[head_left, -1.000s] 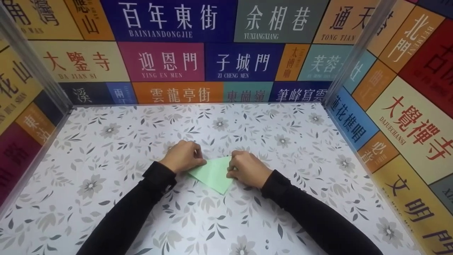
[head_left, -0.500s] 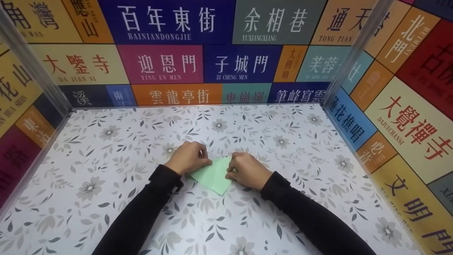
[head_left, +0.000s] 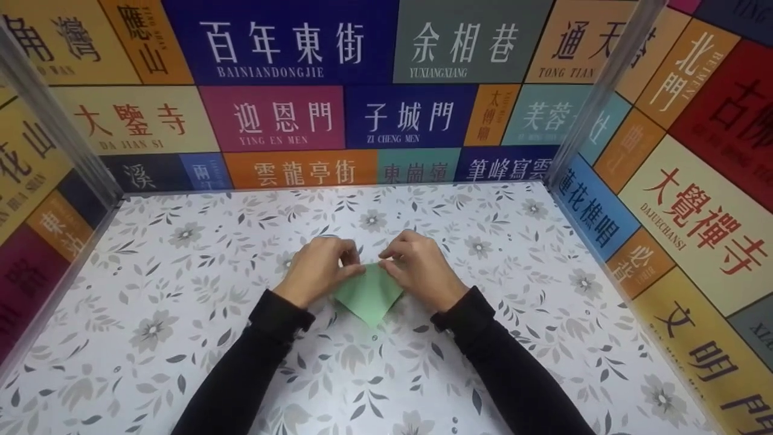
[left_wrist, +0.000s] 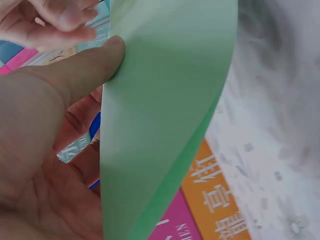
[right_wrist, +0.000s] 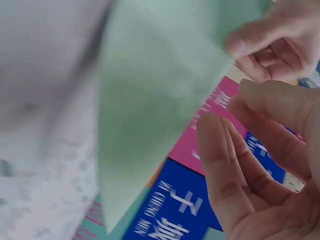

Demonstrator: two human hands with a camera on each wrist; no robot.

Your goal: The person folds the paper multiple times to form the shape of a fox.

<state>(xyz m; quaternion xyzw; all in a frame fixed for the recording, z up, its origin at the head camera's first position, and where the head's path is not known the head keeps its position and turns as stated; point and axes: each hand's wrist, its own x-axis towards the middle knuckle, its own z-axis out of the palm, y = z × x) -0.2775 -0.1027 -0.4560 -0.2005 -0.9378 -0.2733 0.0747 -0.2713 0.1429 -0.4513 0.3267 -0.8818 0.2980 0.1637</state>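
- Now the green paper (head_left: 369,297) sits centred between a person's two hands, above the patterned worktop (head_left: 338,389), one corner pointing towards the wearer. It appears raised and tilted; whether its lowest corner touches the worktop I cannot tell.
- What has changed: half a second ago the paper lay flatter and more slanted, with the right hand (head_left: 423,266) at its right edge. That hand is now higher, near the upper edge.
- The left hand (head_left: 317,269) has its grip clamped on the paper's upper edge, thumb in front and fingers behind.
- The right hand's grip is apart: thumb and fingertips stand just beside the paper, holding nothing.
- In the left wrist view a second, brighter layer shows along one side, so the paper looks doubled over.
- For the work, this seems to mean a pause in two-handed handling: the left hand alone supports the paper while the right is free.
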